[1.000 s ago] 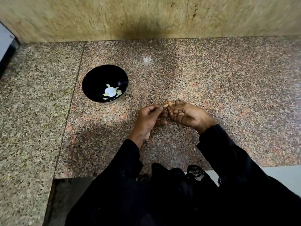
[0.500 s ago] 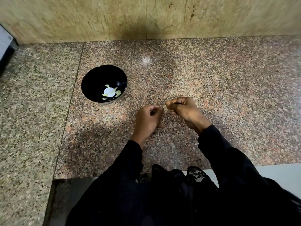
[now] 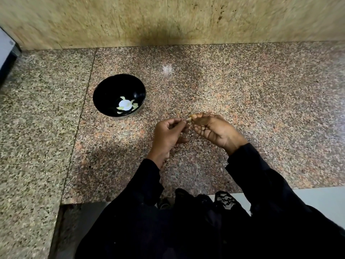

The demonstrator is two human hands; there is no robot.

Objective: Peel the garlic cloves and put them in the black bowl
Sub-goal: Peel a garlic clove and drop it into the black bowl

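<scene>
A small pale garlic clove is pinched between the fingertips of the left hand and the right hand, above the middle of the granite countertop, nearer its front edge than the wall. Both hands are curled round it, so little of it is seen. It is judged light, firm and small, with a thin papery skin that tears easily; once bared it is likely slippery, so a fingertip pinch at its ends is suited. The black bowl is set well to the left, some pale pieces lying at its bottom. No brand, label or writing can be read.
</scene>
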